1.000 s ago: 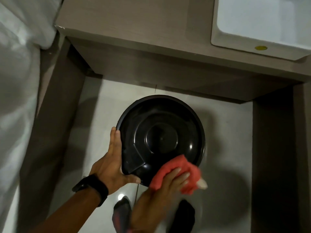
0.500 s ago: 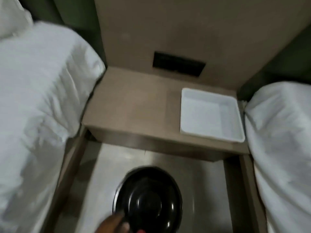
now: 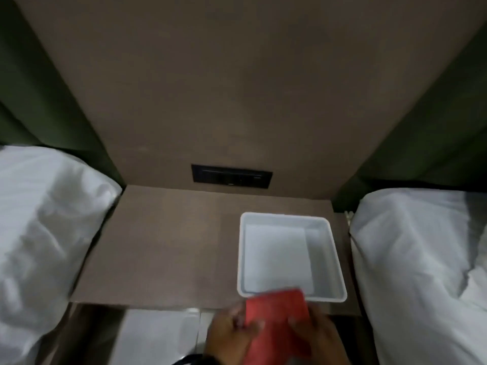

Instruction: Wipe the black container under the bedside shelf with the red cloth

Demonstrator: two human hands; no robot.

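Note:
The red cloth (image 3: 275, 320) is stretched flat between both hands at the bottom of the head view, just in front of the bedside shelf (image 3: 163, 248). My left hand (image 3: 229, 335) grips its left edge. My right hand (image 3: 319, 338) grips its right edge. The cloth's top edge overlaps the near rim of a white tray. The black container is out of view.
A white rectangular tray (image 3: 329, 248) sits on the shelf's right side. A black socket panel (image 3: 232, 176) is set in the brown back panel. White bedding lies at left (image 3: 44, 233) and right (image 3: 421, 259). Pale floor tile (image 3: 158, 335) shows below the shelf.
The view has swung up from the floor to the shelf and wall. The black container has dropped out of sight. Both hands now hold the red cloth spread flat.

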